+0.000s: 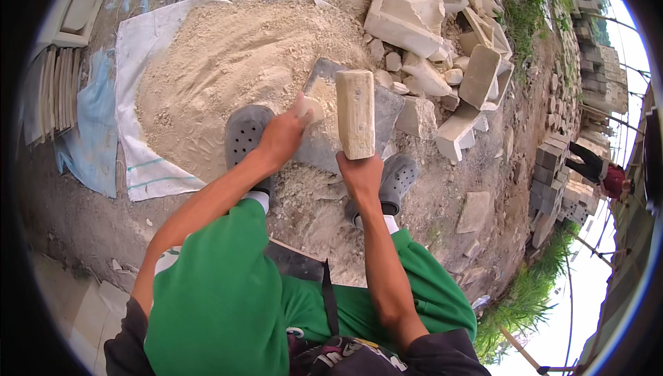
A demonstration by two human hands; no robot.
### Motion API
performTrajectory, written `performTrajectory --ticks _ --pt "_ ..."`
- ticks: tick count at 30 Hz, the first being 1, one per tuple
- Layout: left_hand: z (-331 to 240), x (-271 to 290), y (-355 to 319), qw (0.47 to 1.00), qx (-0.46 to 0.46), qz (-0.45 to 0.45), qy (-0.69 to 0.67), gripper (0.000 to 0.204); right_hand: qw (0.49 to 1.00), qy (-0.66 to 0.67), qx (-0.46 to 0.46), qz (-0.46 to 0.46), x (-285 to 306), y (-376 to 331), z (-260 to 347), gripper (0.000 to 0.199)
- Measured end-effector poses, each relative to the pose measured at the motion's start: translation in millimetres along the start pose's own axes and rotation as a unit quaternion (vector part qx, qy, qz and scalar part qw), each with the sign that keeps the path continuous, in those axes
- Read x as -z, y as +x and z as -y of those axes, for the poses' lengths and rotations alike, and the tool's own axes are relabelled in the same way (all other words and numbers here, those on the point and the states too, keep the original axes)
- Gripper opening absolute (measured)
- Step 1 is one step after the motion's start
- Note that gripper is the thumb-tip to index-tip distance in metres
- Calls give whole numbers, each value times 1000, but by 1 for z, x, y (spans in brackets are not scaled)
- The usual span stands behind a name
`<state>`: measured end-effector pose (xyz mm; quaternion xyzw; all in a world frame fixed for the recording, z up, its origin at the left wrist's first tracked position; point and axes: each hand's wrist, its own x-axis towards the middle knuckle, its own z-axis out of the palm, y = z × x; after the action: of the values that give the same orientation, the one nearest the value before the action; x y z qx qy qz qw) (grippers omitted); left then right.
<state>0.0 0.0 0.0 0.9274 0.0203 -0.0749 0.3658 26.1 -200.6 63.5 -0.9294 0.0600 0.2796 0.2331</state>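
dirt ground (83,217) | stone rubble (442,65) | grass (532,293) | daylight

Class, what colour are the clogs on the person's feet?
Grey, with small round holes; the head view shows it best on the left clog.

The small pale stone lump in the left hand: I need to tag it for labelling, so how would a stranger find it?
Start at the big sand heap on the white sheet. At its near edge lies a grey metal slab; the left hand pinches the small pale stone lump on it, beside the wooden mallet. Unlike the rubble beyond, it is rounded and held by fingers.
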Motion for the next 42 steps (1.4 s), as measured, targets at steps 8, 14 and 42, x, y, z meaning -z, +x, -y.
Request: performTrajectory --ticks 8,14,42 --pt "10 -3 14 999 2 -40 -14 46 994 44 82 -66 0 17 0 35" --pt "-5 8 -2 999 31 14 -25 41 999 15 38 -25 9 0 -6 36" --pt "-6 14 -10 999 -20 -11 29 30 999 -25 19 26 -16 -7 -24 41"
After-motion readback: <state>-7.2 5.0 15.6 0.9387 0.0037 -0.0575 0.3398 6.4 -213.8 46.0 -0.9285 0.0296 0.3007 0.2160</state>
